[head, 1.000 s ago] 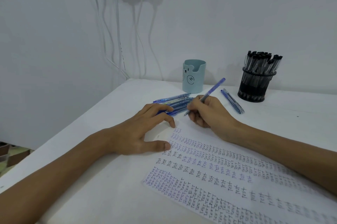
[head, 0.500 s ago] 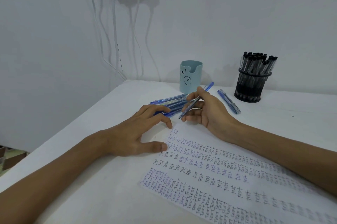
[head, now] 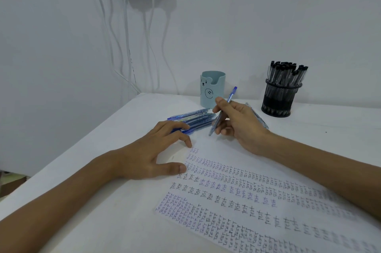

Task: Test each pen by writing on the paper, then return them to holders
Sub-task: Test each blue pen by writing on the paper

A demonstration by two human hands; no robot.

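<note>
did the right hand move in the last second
Yes. The right hand, gripping a pen, has risen from the paper toward the blue holder.

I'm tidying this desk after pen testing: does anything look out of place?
Yes. A heap of blue pens lies loose beside the teal holder, where no pens show; the black mesh holder is packed.

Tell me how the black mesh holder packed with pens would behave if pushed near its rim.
The black mesh holder probably slides rather than tips: its base looks about as wide as its rim. The black pens stick well above it, so a high push may rock it. They lean loosely, so they would likely rattle and shift.
</note>
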